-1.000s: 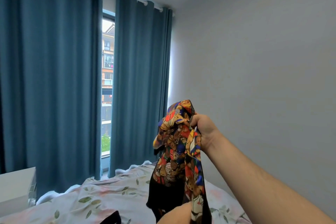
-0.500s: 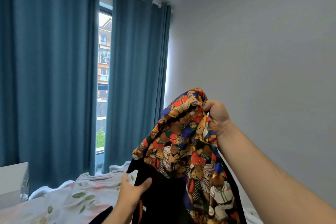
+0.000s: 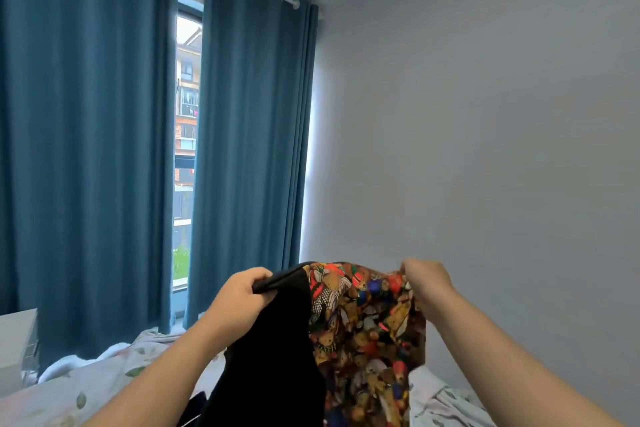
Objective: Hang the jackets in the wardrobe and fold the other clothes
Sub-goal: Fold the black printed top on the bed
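Above the bed point(image 3: 86, 392), both hands (left point(image 3: 239, 298), right point(image 3: 427, 279)) grip a garment point(image 3: 363, 322).

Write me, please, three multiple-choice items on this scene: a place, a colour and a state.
1. Where is the garment? A in a wardrobe; B held up over the bed; C on the floor.
2. What colour are the curtains? A red; B white; C blue.
3. What is the left hand doing? A gripping the garment's black edge; B lying flat on the bed; C pulling a curtain.
Answers: 1 B, it hangs in the air above the bed. 2 C, both panels beside the window are blue. 3 A, its fingers curl round the black fabric.
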A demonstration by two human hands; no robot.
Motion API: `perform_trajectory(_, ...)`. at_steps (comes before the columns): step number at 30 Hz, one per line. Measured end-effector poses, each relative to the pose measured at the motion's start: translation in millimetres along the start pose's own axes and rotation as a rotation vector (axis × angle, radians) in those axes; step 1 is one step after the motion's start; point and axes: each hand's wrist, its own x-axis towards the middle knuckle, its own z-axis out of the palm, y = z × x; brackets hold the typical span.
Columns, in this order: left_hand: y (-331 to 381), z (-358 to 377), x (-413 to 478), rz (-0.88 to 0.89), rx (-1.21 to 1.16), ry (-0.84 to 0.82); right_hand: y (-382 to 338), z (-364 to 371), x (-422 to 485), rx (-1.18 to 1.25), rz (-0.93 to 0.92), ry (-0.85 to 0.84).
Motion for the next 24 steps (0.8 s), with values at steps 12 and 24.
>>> perform_trajectory(12,34.8,-6.2,5.9,0.175,0.068,0.015,5.5,67.7,-80.6,-0.034,-0.611,-0.823)
perform_trajectory(24,-46.5,-15.3,-51.8,-0.230,-0.158,-0.371,-66.2,57.3,-110.8,0.285,-0.640,-0.758)
